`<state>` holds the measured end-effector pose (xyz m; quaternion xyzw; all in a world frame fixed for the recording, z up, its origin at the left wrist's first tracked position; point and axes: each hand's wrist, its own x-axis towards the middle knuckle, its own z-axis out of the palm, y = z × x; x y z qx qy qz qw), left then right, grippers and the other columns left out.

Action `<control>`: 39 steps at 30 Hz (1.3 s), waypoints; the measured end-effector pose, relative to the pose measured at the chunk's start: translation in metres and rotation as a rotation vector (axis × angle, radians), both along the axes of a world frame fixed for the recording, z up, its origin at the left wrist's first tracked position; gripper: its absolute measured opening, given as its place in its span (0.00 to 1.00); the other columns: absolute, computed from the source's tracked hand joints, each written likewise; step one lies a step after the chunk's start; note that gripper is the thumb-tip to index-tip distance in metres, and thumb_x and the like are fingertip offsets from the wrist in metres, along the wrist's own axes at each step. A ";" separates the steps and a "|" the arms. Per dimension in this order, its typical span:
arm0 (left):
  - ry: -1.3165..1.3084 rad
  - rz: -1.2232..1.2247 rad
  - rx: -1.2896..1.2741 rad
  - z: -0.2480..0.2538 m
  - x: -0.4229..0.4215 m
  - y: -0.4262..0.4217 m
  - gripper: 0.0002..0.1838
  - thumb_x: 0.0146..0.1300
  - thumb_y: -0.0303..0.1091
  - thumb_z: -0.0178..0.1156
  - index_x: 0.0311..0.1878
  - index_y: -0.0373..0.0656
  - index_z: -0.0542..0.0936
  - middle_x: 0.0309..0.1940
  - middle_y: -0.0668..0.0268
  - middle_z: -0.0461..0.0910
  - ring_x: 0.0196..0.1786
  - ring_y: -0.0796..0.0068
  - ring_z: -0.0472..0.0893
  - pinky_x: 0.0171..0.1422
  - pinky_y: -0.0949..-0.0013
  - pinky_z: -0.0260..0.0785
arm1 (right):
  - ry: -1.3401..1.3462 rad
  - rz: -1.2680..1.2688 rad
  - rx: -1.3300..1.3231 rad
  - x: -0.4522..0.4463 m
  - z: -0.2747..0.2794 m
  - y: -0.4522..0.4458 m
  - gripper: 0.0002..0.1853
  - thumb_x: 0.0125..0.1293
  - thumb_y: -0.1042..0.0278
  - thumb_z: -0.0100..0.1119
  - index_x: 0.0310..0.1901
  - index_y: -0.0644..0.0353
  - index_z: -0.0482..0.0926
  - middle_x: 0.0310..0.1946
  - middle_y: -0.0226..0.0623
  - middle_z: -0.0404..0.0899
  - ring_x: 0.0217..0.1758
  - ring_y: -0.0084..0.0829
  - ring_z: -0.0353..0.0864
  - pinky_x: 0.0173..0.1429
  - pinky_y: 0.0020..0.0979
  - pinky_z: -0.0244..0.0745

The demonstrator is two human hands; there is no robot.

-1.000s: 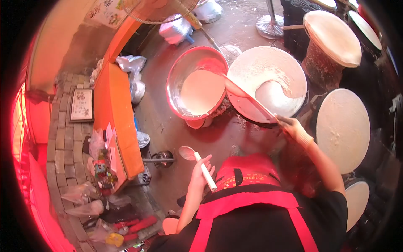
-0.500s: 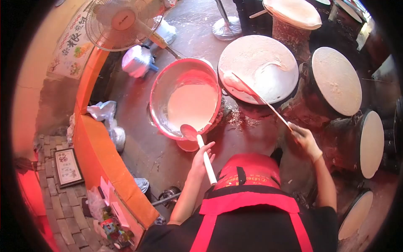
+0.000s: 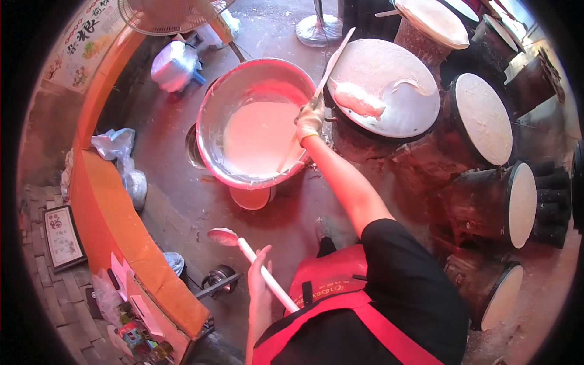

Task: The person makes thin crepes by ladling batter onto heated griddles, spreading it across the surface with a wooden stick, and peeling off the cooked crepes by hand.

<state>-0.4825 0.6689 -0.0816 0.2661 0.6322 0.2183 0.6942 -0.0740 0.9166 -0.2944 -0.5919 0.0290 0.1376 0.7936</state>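
Grey-brown floor (image 3: 182, 201) lies beneath the round, red-rimmed basin (image 3: 214, 125) of pale batter (image 3: 255, 137). At the basin's right rim, the right hand (image 3: 311, 117) grips a long, flat wooden scraper (image 3: 336, 61), probably light and stiff, best held mid-length; on the basin's near side, the left hand (image 3: 258, 283) loosely holds a white-handled ladle (image 3: 247, 249), maybe slippery.

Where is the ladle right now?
In the head view, lower left of centre, the white-handled ladle is in the left hand, below the large basin.
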 end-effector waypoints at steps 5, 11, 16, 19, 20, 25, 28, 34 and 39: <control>-0.055 -0.021 -0.048 -0.009 -0.019 0.001 0.23 0.66 0.41 0.58 0.62 0.40 0.77 0.69 0.67 0.67 0.78 0.75 0.52 0.79 0.65 0.45 | 0.312 0.071 0.297 -0.063 0.041 -0.099 0.05 0.75 0.57 0.46 0.48 0.43 0.69 0.15 0.25 0.68 0.12 0.24 0.68 0.12 0.28 0.62; -0.092 -0.119 -0.061 -0.004 0.012 0.010 0.18 0.66 0.38 0.60 0.57 0.44 0.81 0.60 0.75 0.73 0.70 0.84 0.61 0.77 0.65 0.47 | 0.234 0.077 0.114 -0.089 0.111 -0.238 0.26 0.74 0.50 0.52 0.71 0.37 0.61 0.19 0.21 0.64 0.12 0.17 0.60 0.13 0.22 0.56; -0.197 -0.205 -0.012 0.005 0.040 0.004 0.17 0.68 0.38 0.58 0.56 0.40 0.80 0.58 0.70 0.77 0.64 0.80 0.68 0.71 0.68 0.55 | 0.267 0.082 -0.062 -0.035 0.149 -0.306 0.18 0.74 0.51 0.52 0.63 0.35 0.69 0.20 0.23 0.65 0.12 0.18 0.58 0.14 0.24 0.55; -0.237 -0.212 -0.013 0.007 0.061 -0.005 0.17 0.68 0.37 0.59 0.55 0.38 0.79 0.57 0.64 0.77 0.62 0.71 0.71 0.63 0.66 0.67 | 0.356 0.079 0.211 -0.018 0.154 -0.290 0.11 0.72 0.49 0.56 0.48 0.41 0.71 0.20 0.24 0.66 0.12 0.20 0.59 0.14 0.25 0.54; -0.238 -0.212 -0.004 0.008 0.069 -0.009 0.16 0.68 0.37 0.59 0.54 0.38 0.80 0.53 0.65 0.78 0.57 0.73 0.73 0.58 0.68 0.70 | 0.369 0.083 0.242 -0.027 0.166 -0.277 0.11 0.71 0.49 0.57 0.45 0.42 0.71 0.19 0.24 0.66 0.12 0.21 0.59 0.14 0.26 0.53; -0.208 -0.280 0.049 0.017 0.110 -0.022 0.16 0.70 0.37 0.58 0.55 0.38 0.81 0.37 0.72 0.75 0.40 0.82 0.75 0.45 0.75 0.75 | 0.219 0.590 -0.095 -0.021 0.139 -0.355 0.27 0.75 0.52 0.51 0.73 0.35 0.60 0.20 0.22 0.66 0.13 0.16 0.57 0.15 0.23 0.53; -0.181 -0.275 0.087 0.023 0.136 -0.038 0.16 0.69 0.37 0.58 0.54 0.39 0.81 0.31 0.75 0.70 0.31 0.85 0.71 0.33 0.78 0.69 | 0.395 0.511 -0.082 0.018 0.158 -0.430 0.24 0.76 0.58 0.50 0.71 0.29 0.63 0.20 0.22 0.66 0.14 0.15 0.59 0.16 0.20 0.56; -0.182 -0.311 0.151 0.024 0.194 -0.063 0.16 0.70 0.37 0.58 0.55 0.40 0.80 0.28 0.77 0.69 0.27 0.88 0.69 0.29 0.80 0.65 | 0.331 0.463 0.101 0.082 0.098 -0.419 0.11 0.74 0.53 0.52 0.53 0.43 0.73 0.19 0.25 0.67 0.12 0.20 0.58 0.15 0.23 0.54; -0.215 -0.336 0.140 0.032 0.242 -0.084 0.17 0.69 0.33 0.57 0.58 0.35 0.77 0.26 0.77 0.66 0.26 0.87 0.66 0.28 0.80 0.64 | 0.367 0.859 -0.200 0.099 0.150 -0.475 0.25 0.73 0.53 0.54 0.70 0.37 0.67 0.22 0.23 0.70 0.14 0.17 0.59 0.17 0.23 0.55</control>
